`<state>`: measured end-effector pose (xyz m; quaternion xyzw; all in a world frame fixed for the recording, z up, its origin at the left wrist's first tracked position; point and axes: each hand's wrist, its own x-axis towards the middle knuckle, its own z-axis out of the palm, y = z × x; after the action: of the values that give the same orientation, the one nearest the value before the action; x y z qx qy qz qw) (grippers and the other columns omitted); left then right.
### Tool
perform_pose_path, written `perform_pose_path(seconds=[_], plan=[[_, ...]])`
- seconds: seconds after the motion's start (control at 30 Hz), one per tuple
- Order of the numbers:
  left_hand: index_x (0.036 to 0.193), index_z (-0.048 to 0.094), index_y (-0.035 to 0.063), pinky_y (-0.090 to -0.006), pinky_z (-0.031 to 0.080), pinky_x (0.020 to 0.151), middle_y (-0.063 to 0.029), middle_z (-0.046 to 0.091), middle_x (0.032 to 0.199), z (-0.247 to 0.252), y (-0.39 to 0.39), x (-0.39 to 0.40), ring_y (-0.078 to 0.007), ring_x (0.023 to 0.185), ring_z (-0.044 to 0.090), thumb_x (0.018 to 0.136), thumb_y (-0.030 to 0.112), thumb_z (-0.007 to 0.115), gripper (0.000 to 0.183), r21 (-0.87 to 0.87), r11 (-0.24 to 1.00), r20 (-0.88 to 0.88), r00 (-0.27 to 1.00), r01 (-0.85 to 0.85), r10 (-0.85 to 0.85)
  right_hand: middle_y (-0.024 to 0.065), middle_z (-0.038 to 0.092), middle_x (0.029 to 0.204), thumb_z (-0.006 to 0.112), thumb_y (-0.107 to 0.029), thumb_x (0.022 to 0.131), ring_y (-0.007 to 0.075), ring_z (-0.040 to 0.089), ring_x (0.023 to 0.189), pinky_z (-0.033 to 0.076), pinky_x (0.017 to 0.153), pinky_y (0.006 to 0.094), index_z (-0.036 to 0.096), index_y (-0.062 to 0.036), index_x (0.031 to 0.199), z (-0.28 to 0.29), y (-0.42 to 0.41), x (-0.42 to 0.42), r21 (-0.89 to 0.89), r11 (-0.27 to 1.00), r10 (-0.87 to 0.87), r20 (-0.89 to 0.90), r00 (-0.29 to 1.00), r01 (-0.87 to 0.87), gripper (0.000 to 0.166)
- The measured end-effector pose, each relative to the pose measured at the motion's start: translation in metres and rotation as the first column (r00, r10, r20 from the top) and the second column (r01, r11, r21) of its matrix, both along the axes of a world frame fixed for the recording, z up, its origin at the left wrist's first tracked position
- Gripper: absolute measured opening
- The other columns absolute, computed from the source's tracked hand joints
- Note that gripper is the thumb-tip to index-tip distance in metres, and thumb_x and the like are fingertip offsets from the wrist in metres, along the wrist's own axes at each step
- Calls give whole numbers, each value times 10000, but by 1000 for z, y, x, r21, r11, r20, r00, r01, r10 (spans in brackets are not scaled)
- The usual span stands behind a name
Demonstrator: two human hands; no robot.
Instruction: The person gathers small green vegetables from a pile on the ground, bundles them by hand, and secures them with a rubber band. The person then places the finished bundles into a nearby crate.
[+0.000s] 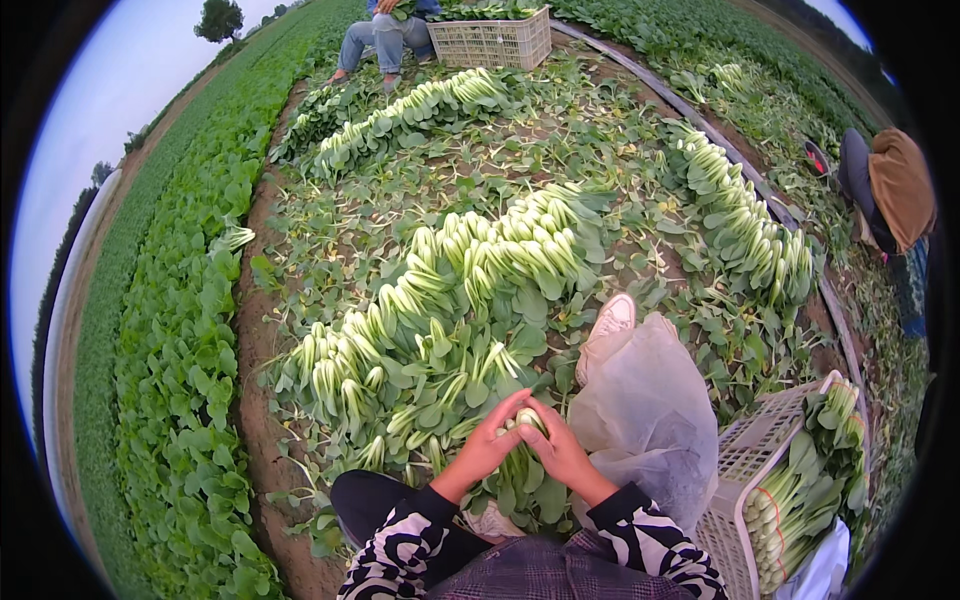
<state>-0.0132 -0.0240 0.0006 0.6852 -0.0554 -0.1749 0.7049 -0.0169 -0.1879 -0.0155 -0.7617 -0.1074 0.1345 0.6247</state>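
Note:
Both my hands close around the pale stem ends of a small bunch of bok choy [531, 420], held between my knees with its green leaves hanging down. My left hand [491, 435] grips it from the left, and my right hand [553, 441] from the right, fingertips nearly meeting above the stems. Just beyond my hands lie loose bok choy plants [450, 390], spread over leaves. Further out, a long heap of bok choy [420, 292] runs diagonally, stem ends up. How many plants my hands enclose is hidden.
A plastic crate [739, 487] at my right holds bok choy bundles [776, 517] tied with red bands. More rows of bok choy [739, 210] lie to the right and ahead [420, 112]. A seated person [390, 37] is beside another crate [491, 43]; another person [892, 187] bends at right.

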Motion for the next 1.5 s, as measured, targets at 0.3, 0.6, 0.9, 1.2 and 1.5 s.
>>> perform_pose_path(seconds=[0.3, 0.6, 0.9, 1.2, 1.5], plan=[[1331, 434, 40, -315, 425, 964, -126, 545, 1232, 0, 2, -10, -191, 1131, 513, 943, 123, 519, 406, -325, 836, -320, 883, -443, 343, 172, 553, 1182, 494, -234, 961, 275, 524, 1132, 388, 968, 330, 498, -12, 1237, 8, 2, -5, 249, 951, -158, -108, 981, 181, 355], [1277, 458, -28, -376, 367, 1027, -138, 514, 1257, 10, -26, -16, -239, 1155, 494, 936, 212, 441, 418, -525, 651, -435, 830, -548, 349, 143, 520, 1230, 745, -201, 755, 273, 492, 1162, 379, 998, 361, 620, -51, 1104, 20, 6, -7, 134, 986, -101, 0, 995, 100, 400], [1209, 495, -34, -382, 393, 1015, -127, 540, 1211, -19, -19, -38, -238, 1139, 515, 915, 141, 433, 348, -574, 568, -566, 787, -590, 245, 163, 495, 1265, 731, -150, 726, 313, 459, 1206, 371, 1010, 382, 623, -39, 1083, 20, 13, -17, -75, 997, 42, 198, 979, -27, 390], [1303, 437, -5, -352, 413, 976, -108, 536, 1229, -34, 2, -56, -211, 1144, 515, 937, 128, 482, 392, -592, 650, -602, 798, -477, 37, 129, 504, 1292, 655, -92, 805, 196, 498, 1156, 380, 982, 323, 600, -14, 1051, 14, 14, -18, 191, 966, -132, -215, 968, 174, 264], [1306, 422, 78, -360, 419, 968, -96, 527, 1236, -36, 29, -10, -210, 1140, 517, 923, 184, 570, 424, -689, 673, -524, 826, -270, -205, 142, 588, 1147, 617, -20, 836, 168, 563, 1042, 444, 885, 273, 483, -9, 1089, 38, 2, -7, 303, 913, -182, -296, 937, 273, 287]])
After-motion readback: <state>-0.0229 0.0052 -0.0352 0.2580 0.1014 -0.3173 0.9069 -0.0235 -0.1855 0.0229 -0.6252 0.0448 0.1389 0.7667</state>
